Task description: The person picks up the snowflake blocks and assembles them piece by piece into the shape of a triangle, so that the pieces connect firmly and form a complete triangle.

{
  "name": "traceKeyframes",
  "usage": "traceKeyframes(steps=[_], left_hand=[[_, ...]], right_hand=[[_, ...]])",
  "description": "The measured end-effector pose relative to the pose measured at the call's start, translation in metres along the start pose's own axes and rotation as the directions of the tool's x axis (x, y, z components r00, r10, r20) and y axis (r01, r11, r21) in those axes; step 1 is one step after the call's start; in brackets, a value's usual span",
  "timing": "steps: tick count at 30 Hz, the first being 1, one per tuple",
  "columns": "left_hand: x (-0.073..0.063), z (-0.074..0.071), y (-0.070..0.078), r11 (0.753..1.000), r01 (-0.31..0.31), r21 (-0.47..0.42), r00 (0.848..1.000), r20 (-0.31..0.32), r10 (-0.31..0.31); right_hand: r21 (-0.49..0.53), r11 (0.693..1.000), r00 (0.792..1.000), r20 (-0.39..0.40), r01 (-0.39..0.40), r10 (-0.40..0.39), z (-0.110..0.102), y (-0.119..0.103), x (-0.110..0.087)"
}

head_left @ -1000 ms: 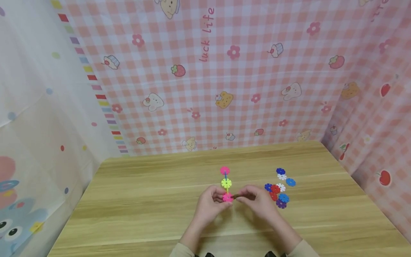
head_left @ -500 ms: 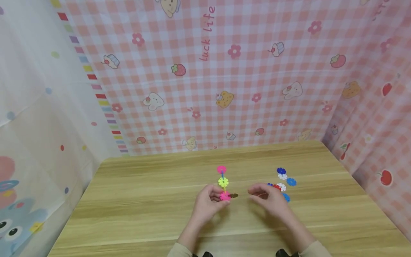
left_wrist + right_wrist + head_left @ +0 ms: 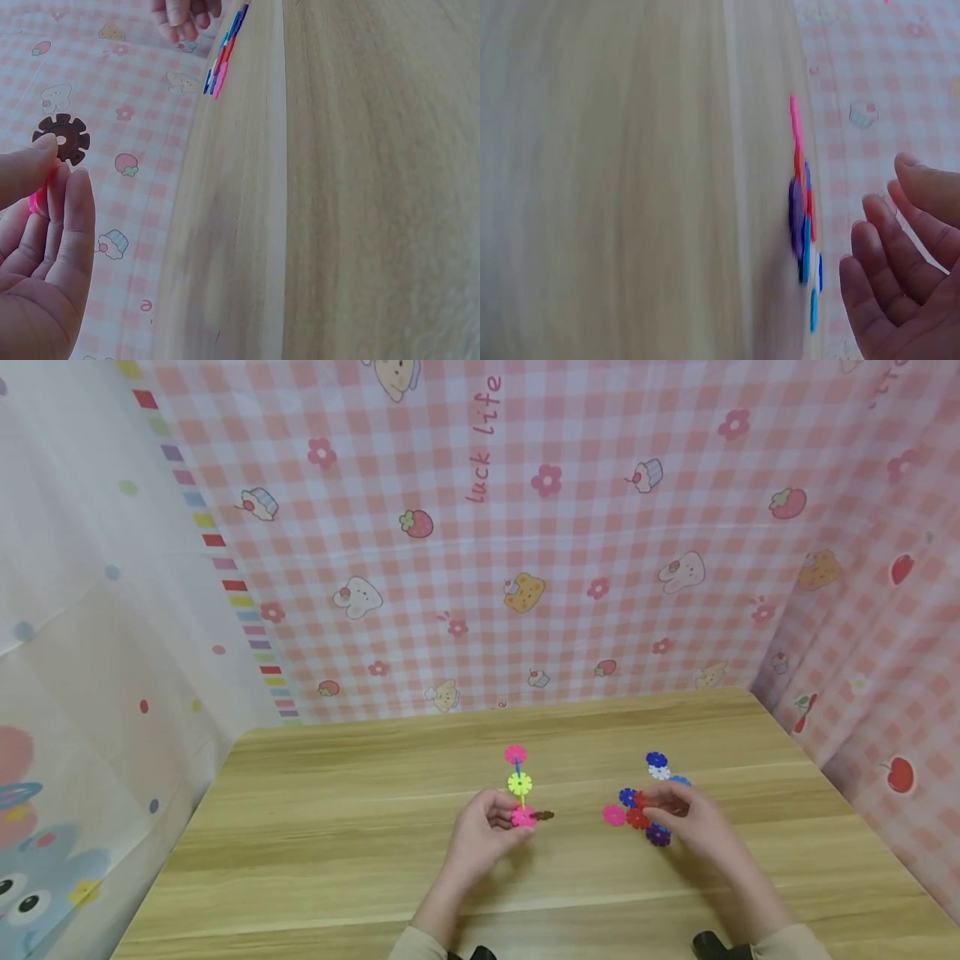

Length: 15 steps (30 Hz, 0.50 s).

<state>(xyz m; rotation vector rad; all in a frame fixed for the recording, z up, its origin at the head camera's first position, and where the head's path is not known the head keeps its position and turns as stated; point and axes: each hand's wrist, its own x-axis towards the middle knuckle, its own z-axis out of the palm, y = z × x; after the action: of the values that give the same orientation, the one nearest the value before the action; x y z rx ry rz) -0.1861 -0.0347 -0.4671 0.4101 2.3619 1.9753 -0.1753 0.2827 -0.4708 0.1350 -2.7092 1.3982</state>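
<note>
Writing: "luck life" runs sideways in red-pink up the gingham cloth [image 3: 442, 568], printed w/ cupcakes, strawberries & bears.

Vs 0.5 s ago: R hand [image 3: 686, 814] has swung right, from the gap beside the chain to over the loose pile; a loose pink disc [image 3: 614, 814] now shows at the pile's left edge, where that hand was. L hand [image 3: 483, 835] has hardly moved. One sec ago R hand was pinching the brown disc [image 3: 543, 816]; now it's let go.

L hand: thumb & fingers closed on the lower pink disc [image 3: 522, 817], brown one slotted in at its right. R hand: fingers part open, loosely bent, nothing seen in grip (R wrist view has it apart from the discs).

Discs look like plastic: thin, round, notched rims, centre hole. Above the held one rise an edge-on yellow link [image 3: 522, 801], yellow disc [image 3: 520, 783], edge-on blue link [image 3: 517, 767] & top pink disc [image 3: 516, 754].

Pile, incl. red disc [image 3: 637, 818], purple disc [image 3: 659, 835] & white disc [image 3: 659, 772], lies flat on the wood-grain tabletop [image 3: 337, 835], partly hidden by R hand.
</note>
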Motion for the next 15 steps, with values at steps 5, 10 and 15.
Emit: traceKeyframes(steps=[5,10,15], left_hand=[[0.0,-0.001,-0.001,1.0,-0.005,0.001,1.0,-0.002,0.005],[0.0,-0.002,-0.001,1.0,0.006,0.007,1.0,0.0,-0.006],[0.001,-0.002,-0.002,1.0,0.001,0.009,1.0,0.006,-0.001]], right_hand=[[-0.078,0.996,0.999,0.01,-0.046,0.047,-0.011,0.012,-0.004],[-0.094,0.995,0.999,0.021,-0.046,0.048,-0.016,0.023,-0.006],[-0.104,0.994,0.999,0.037,-0.032,0.035,-0.019,0.03,-0.006]])
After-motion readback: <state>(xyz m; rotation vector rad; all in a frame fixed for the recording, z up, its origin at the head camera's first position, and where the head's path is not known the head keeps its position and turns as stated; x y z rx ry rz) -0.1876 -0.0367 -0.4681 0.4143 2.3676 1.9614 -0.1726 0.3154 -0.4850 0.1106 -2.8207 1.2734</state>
